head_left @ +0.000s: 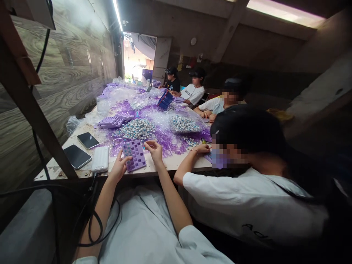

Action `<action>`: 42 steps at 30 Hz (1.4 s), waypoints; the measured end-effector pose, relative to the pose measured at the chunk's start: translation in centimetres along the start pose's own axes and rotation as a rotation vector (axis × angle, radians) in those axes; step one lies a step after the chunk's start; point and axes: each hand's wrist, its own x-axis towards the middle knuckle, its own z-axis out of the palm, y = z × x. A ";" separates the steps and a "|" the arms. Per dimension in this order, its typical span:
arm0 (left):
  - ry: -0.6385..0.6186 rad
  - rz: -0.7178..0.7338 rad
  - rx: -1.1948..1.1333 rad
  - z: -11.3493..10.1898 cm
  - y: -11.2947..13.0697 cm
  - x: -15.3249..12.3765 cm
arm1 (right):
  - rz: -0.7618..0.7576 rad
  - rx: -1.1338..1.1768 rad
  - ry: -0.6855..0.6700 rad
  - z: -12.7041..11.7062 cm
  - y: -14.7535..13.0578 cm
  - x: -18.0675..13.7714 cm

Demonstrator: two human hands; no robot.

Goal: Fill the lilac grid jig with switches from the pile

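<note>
My left hand [118, 167] grips the near left edge of a purple tray [134, 155] with a grid of square cells, which lies tilted at the table's front edge. Over the tray's far right corner, my right hand [154, 149] is curled in a pinch; what it holds is too small to name. Just beyond the tray lies a heap of small silver-blue wrapped pieces [136, 129] on clear purple-tinted plastic.
Two dark phones [87, 140] [77, 156] and a white power bank [100, 159] lie at the left. A person in white [247, 198] leans in close at my right, other workers sit farther along. More purple trays [111, 121] and a bagged heap [183, 124] cover the table.
</note>
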 end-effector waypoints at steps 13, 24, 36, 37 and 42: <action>-0.021 -0.001 0.037 0.5 0.3 -0.3 | -0.127 -0.087 -0.101 0.3 1.5 -4.2; -0.010 -0.042 0.028 0.1 -0.1 0.2 | -0.285 -0.340 -0.356 0.3 0.8 -6.2; -0.059 -0.025 0.055 0.4 0.2 -0.3 | -0.311 -0.442 -0.336 1.3 0.3 -6.5; -0.057 -0.025 0.052 0.4 0.2 -0.3 | -0.314 -0.451 -0.348 1.2 0.3 -6.5; -0.038 -0.032 0.076 0.4 0.2 -0.3 | -0.285 -0.520 -0.348 1.2 0.1 -6.5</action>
